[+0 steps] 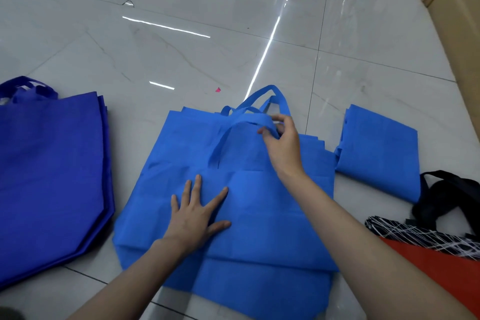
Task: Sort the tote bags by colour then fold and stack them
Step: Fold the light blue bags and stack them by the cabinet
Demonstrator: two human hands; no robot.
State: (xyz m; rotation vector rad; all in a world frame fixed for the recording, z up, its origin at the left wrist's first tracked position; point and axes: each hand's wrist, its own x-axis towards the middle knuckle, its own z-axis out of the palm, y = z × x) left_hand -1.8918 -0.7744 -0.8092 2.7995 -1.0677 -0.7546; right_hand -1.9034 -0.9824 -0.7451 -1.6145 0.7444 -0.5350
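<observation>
— Which bag is under the hands?

— The light blue tote bag [259, 215] on top of the middle pile. It lies flat on the floor [181, 47], mouth away from the person, and more of the same blue shows under its far and near edges.

— And the left hand?

— The left hand [194, 215] lies palm down on the middle of the bag, fingers straight and fanned apart, pressing the cloth flat.

— The right?

— The right hand [283, 143] is up near the bag's mouth, thumb and fingers curled round the handle strap [233, 132], pinching it — the strap loops back over the bag's face toward the left hand. A second handle [270, 93] arches past the mouth onto the tiles.

— What else lies about?

— To the person's left, apart from the middle pile, a stack of dark blue bags [52, 176] lies flat, handles at the far end. To the right, just beside the pile, there is a folded light blue bag [376, 150]. Nearer the right edge lie a black bag [446, 197], a black-and-white patterned bag [415, 236] and a red bag [441, 273], overlapping one another.

— Anything more?

— A pink scrap [218, 89] on the tiles beyond the handles, and a cardboard box [462, 8] in the far right corner.
</observation>
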